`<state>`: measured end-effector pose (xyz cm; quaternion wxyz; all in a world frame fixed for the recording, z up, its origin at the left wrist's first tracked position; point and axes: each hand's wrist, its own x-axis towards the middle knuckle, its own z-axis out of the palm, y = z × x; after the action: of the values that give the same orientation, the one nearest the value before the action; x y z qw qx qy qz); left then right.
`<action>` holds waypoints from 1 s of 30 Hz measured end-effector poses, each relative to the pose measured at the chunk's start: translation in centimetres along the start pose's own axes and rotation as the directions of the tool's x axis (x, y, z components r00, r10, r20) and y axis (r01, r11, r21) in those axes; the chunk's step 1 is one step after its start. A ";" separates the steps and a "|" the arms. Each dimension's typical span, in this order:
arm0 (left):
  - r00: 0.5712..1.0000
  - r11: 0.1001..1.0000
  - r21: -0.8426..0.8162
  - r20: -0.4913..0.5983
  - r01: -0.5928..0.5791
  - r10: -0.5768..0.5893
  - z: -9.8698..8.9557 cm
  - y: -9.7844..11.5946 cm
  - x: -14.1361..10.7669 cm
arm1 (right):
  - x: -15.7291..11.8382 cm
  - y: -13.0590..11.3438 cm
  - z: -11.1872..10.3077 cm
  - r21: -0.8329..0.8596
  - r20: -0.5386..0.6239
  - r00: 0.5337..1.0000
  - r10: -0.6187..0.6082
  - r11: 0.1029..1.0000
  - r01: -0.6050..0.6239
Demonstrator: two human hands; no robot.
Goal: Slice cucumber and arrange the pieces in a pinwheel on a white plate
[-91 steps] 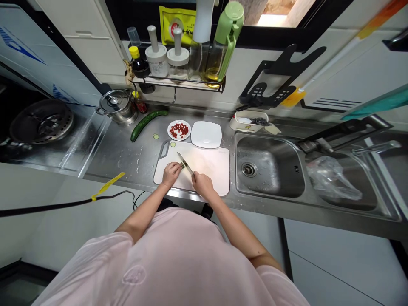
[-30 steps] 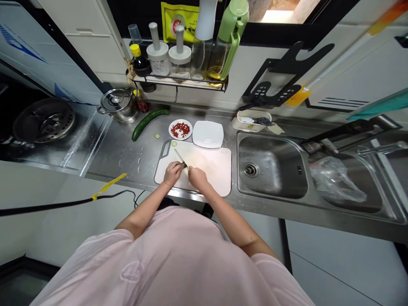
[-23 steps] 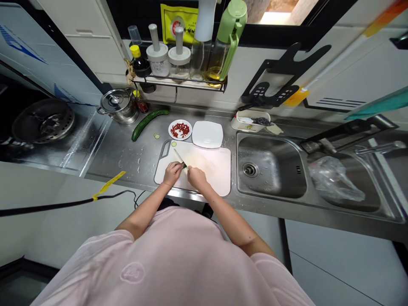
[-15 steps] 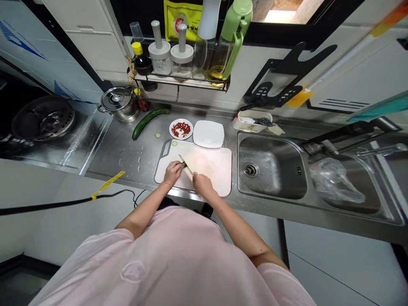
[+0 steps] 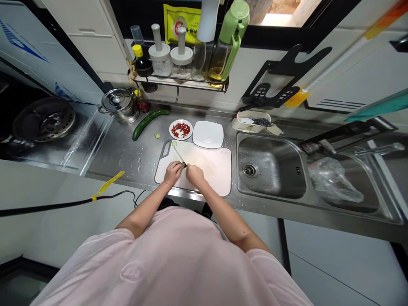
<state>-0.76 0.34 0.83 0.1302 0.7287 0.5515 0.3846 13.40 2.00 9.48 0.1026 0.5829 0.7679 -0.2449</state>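
A knife (image 5: 179,155) is gripped in my right hand (image 5: 195,175), its blade slanting up and left over the white cutting board (image 5: 216,170). My left hand (image 5: 173,172) is closed on a small dark green piece of cucumber (image 5: 184,165), mostly hidden by the fingers, right against the blade. A pale cucumber slice (image 5: 174,144) lies at the board's upper left, and another slice (image 5: 157,135) is on the counter. Farther left rests a whole cucumber (image 5: 149,122). Behind the board stand a small plate of chopped red pieces (image 5: 180,129) and a white square plate (image 5: 208,134).
To the right is a steel sink (image 5: 270,170), with a plastic bag (image 5: 333,178) over the second basin. A lidded pot (image 5: 119,106) and a pan (image 5: 43,119) stand on the left. Bottles and jars fill the wall rack (image 5: 181,80).
My right hand has moved up and left, pushing the knife forward across the cucumber piece, nearer my left hand. The left hand stays almost in place.
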 end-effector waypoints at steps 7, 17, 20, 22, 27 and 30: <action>1.000 1.000 -0.007 0.004 0.012 -0.012 0.1 -0.2 -0.1 | -2.1 1.5 0.9 -0.010 0.009 1.000 0.014 1.000 -0.014; 1.000 1.000 -0.015 0.004 0.015 -0.015 0.1 -0.1 -0.1 | -3.7 2.4 1.2 -0.005 0.051 0.999 0.015 1.000 -0.015; 1.000 1.000 -0.013 0.003 0.009 -0.009 0.2 -0.2 -0.1 | -2.8 2.0 1.3 0.002 0.040 0.999 0.014 1.000 -0.014; 1.000 1.000 -0.009 0.002 0.007 -0.007 0.2 -0.2 -0.1 | -2.2 1.9 1.5 0.007 0.027 1.000 0.006 1.000 -0.006; 1.000 1.000 -0.007 0.001 0.000 0.000 0.2 -0.3 -0.2 | -0.8 1.3 1.6 0.016 -0.014 1.000 0.006 1.000 -0.005; 1.000 1.000 -0.010 -0.004 -0.010 0.010 0.2 -0.3 -0.2 | -0.1 0.8 1.5 0.020 -0.035 0.999 -0.005 1.000 0.006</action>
<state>-0.90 0.36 0.46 0.1307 0.7299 0.5462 0.3895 13.97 1.35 8.04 0.0825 0.5860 0.7687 -0.2428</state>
